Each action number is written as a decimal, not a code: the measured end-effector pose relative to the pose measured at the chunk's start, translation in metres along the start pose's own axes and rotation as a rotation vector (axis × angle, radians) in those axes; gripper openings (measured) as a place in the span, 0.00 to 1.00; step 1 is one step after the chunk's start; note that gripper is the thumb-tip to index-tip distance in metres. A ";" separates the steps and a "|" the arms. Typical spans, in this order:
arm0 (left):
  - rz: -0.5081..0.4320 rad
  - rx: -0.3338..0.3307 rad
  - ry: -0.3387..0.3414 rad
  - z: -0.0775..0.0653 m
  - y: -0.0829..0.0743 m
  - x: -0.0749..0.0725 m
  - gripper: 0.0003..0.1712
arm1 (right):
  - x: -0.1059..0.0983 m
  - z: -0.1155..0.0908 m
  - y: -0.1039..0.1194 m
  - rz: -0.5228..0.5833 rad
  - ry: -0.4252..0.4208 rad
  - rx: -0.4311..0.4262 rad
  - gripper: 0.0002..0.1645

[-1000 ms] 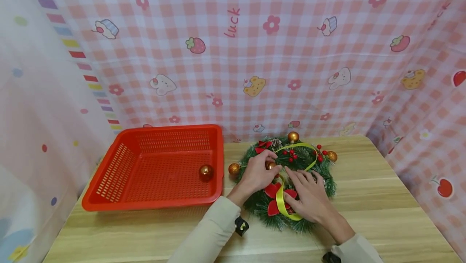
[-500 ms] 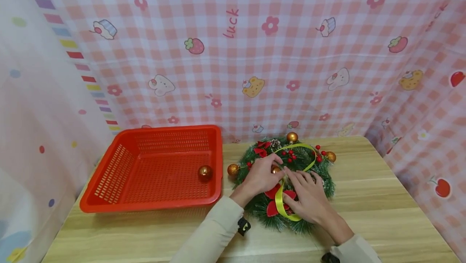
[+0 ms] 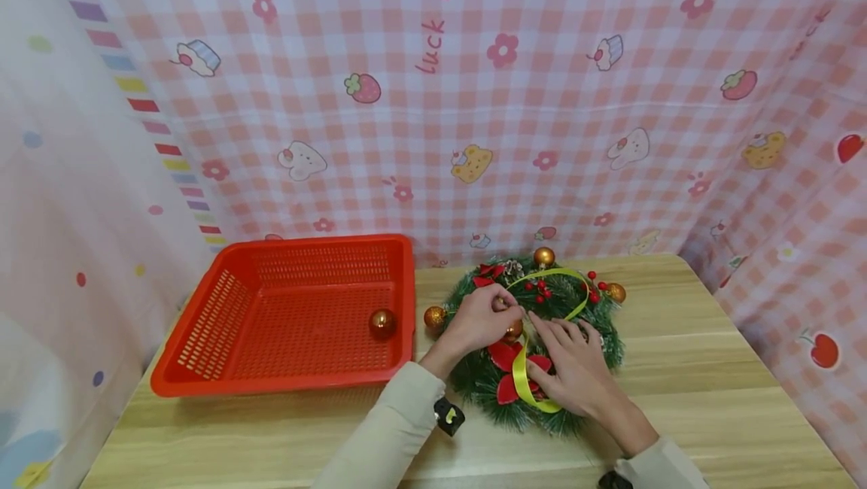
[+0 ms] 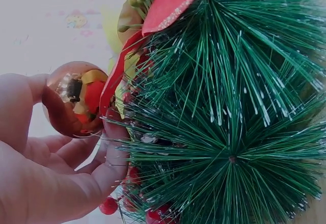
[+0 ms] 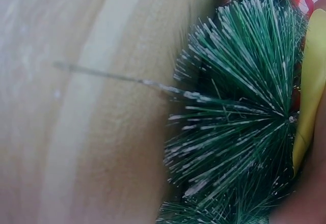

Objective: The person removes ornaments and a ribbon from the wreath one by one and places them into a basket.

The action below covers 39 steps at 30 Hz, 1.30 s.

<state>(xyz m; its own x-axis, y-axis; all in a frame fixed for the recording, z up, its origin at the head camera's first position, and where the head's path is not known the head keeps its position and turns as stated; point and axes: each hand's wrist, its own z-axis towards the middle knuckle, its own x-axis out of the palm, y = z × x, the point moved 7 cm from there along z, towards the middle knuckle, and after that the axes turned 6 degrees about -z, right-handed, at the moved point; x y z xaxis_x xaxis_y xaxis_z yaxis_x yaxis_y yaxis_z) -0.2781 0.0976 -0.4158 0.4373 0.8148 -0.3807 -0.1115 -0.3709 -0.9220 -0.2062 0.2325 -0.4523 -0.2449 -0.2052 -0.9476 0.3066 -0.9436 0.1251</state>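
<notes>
While the left hand curls its fingers to pinch at a gold ball, whether by the ball or its hanger cannot be told, the right hand lies over the wreath with fingers loosely extended, thumb by the yellow ribbon; whether it holds anything is hidden. The wreath lies on the wooden table, beside a red basket containing another ball.

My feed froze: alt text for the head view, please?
The left hand, by a gold ball, and the right hand are close together over a green wreath; left of it, a red basket holds another ball.
</notes>
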 end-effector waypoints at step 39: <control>-0.134 -0.144 0.065 0.002 0.009 -0.006 0.17 | 0.001 0.000 -0.001 -0.011 -0.018 -0.012 0.37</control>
<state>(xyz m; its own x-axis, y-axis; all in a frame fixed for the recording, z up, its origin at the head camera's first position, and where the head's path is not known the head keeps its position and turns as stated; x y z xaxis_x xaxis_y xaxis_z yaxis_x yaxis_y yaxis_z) -0.2835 0.0905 -0.4216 0.4965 0.8325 -0.2458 0.0785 -0.3250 -0.9424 -0.2066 0.2329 -0.4532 -0.2647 -0.1994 -0.9435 0.3151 -0.9426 0.1108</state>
